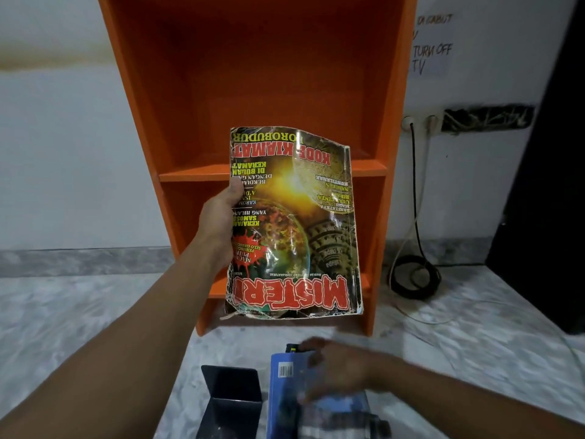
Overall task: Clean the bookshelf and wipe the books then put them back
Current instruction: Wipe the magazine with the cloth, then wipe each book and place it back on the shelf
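Left hand (221, 217) is raised ahead of the body and grips a worn magazine (294, 223) by its left edge, thumb on the cover and the fingers hidden behind it. The magazine stands nearly upright with its red title upside down at the bottom. Its lower corners are frayed and its top edge curls.

Right hand (338, 365) is low and nearer the body, lying over a blue book (285, 391) on the floor (79, 327). Motion blur hides the fingers, so it cannot be told whether this hand holds the book or only touches it. A barcode label shows at the book's far left corner.

Beyond the left hand stands an orange bookshelf (253, 74), open at the front and resting on the floor. The magazine covers part of its middle shelf board (190, 176) and much of the lower compartment. In the upper compartment the back panel and both side walls are in plain view.

Just left of the right hand, beside the blue book, sits a dark folded bookend (231, 397) with its upright face turned away. Pale marbled floor lies open to the left of the left forearm.

To the right of both hands, a coiled black cable (414, 277) lies by the shelf's side and runs up to a wall socket (411, 123). A handwritten paper note (433, 49) hangs on the wall above the socket. A dark cabinet (544, 217) closes off the far right edge.
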